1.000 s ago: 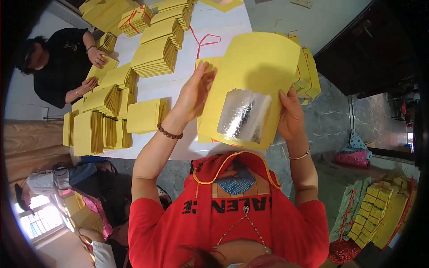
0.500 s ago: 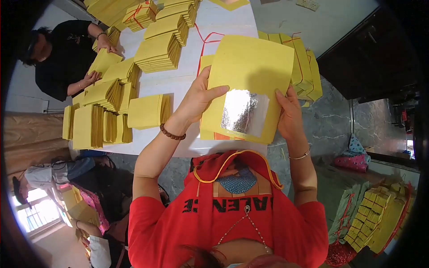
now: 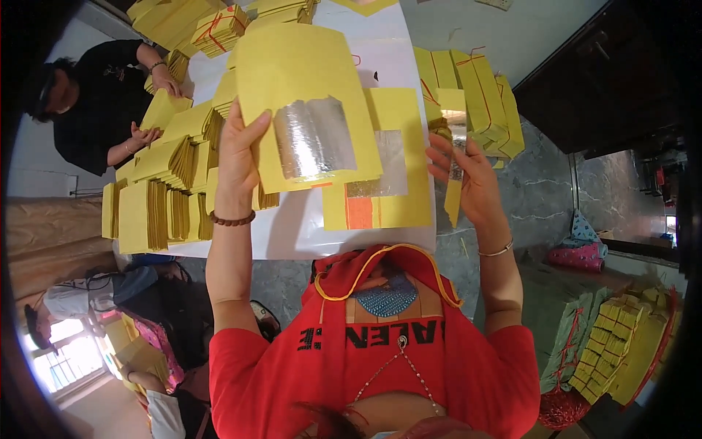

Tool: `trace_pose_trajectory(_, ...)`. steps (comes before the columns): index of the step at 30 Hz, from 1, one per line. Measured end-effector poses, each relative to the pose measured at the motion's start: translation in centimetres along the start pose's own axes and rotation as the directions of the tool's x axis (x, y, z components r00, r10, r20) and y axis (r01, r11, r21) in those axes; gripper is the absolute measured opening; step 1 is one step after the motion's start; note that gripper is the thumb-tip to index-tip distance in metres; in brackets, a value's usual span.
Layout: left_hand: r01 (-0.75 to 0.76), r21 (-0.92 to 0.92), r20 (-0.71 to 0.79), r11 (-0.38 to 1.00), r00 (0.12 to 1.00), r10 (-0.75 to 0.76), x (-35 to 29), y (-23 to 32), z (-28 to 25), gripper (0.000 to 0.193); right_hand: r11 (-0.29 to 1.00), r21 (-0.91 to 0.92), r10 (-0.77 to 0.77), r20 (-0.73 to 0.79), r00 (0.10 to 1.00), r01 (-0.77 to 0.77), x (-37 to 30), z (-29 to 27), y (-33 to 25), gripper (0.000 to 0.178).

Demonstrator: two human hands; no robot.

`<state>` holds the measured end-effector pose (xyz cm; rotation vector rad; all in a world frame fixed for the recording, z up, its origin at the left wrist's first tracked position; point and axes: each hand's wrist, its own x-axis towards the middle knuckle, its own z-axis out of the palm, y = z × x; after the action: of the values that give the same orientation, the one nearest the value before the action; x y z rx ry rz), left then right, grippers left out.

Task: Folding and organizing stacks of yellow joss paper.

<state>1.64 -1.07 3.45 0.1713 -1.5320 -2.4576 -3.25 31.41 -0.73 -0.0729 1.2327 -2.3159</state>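
My left hand (image 3: 240, 157) grips yellow paper sheets (image 3: 300, 66) with a square of silver foil near the lower edge, its thumb lying on the face. The sheets are raised over the table. Off the table's right edge, my right hand (image 3: 477, 179) holds a narrow-looking yellow foil paper (image 3: 450, 104), turned nearly edge-on with a shiny silver part. Between the hands, more yellow papers (image 3: 409, 110) lie on the table, one with a silver square and one with an orange patch. The raised sheets partly cover them.
The white table (image 3: 292, 241) carries several folded yellow paper stacks (image 3: 142, 216) at left. Across it, a person in black (image 3: 99, 110) handles yellow paper. Red-tied yellow bundles (image 3: 475, 95) stand beyond the right edge. More tied bundles (image 3: 607, 344) lie at lower right.
The sheets have moved left and up in my left hand. My right hand has parted from them with a yellow foil paper, uncovering the papers on the table.
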Motion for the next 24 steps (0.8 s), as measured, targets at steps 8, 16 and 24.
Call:
trace_pose_trajectory(8, -0.068, -0.015, -0.063, 0.998, 0.996, 0.067, -1.0, 1.4, -1.0, 0.046, 0.96, -0.27, -0.001, -0.262, 0.965, -0.073, 3.5, -7.0, 3.6, 0.029)
trace_pose_trajectory(16, -0.048, -0.036, -0.049, 0.998, 0.998, 0.047, -1.0, 0.8, -0.2, 0.047, 0.939, -0.136, 0.28, -0.237, 0.93, -0.317, 5.3, -10.9, 12.7, 0.033)
trace_pose_trajectory(24, 0.017, -0.075, 0.019, 0.997, 1.0, -0.016, -0.8, -0.3, 1.5, 0.048, 0.566, -0.824, -0.259, -0.213, 0.942, -0.031, 3.8, -9.1, 8.0, 0.036)
